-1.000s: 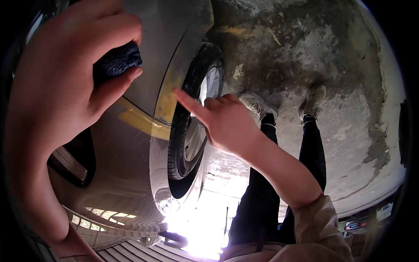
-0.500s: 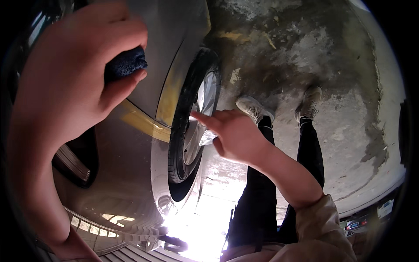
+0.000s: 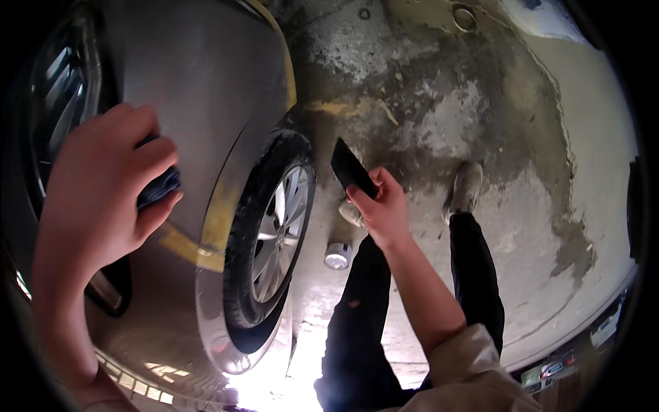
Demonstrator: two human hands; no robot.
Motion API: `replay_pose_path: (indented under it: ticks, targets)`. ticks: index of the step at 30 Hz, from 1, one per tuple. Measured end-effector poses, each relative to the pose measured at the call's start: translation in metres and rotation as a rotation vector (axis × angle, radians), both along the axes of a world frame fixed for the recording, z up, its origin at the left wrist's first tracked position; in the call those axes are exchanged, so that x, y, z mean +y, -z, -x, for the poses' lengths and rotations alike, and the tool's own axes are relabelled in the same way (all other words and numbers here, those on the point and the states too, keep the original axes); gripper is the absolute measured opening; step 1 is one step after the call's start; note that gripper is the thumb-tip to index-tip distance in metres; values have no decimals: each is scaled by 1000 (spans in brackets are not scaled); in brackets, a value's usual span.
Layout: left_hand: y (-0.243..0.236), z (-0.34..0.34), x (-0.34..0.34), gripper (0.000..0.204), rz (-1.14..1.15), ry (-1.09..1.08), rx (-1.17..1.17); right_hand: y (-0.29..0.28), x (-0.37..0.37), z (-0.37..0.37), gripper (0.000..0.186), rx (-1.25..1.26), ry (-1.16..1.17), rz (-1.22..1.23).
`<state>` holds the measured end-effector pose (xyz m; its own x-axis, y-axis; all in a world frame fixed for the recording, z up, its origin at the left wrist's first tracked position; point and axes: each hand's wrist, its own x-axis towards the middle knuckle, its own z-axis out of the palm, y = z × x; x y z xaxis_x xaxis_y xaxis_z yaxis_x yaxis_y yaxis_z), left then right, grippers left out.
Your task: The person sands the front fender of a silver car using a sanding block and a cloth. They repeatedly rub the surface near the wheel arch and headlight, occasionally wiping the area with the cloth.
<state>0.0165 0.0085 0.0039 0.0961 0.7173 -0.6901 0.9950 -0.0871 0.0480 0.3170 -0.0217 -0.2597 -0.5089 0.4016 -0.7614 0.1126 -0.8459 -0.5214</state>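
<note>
My left hand (image 3: 103, 199) presses a dark blue cloth (image 3: 159, 187) against the grey car body (image 3: 185, 89), beside the wheel arch. My right hand (image 3: 381, 209) is raised over the concrete floor, just right of the front wheel (image 3: 271, 237), and grips a flat black rectangular object (image 3: 350, 168) between thumb and fingers. The wheel has a silver spoked rim and a black tyre. My legs in dark trousers and my light shoes (image 3: 467, 189) stand below the right hand.
A small round silver can (image 3: 338, 255) stands on the stained concrete floor (image 3: 480, 103) next to the tyre. A yellow strip (image 3: 213, 220) runs along the wheel arch edge. A round drain cover (image 3: 465, 15) lies far off at the top.
My right hand left the wheel rim, moved right and now grips the black flat object. My left hand with the cloth slid lower on the car body. The view shifted.
</note>
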Motion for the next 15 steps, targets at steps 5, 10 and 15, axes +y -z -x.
replay_pose_path:
  ticks: [5, 10, 15]
  targets:
    - [4, 2, -11, 39, 21, -47, 79, 46, -4, 3, 12, -16, 4, -6]
    - [5, 5, -20, 46, 63, -39, 145, 86, -9, 9, 46, 78, 144, 38]
    - [11, 14, -26, 47, 55, -29, 143, 98, -6, 27, 72, 173, 113, 15]
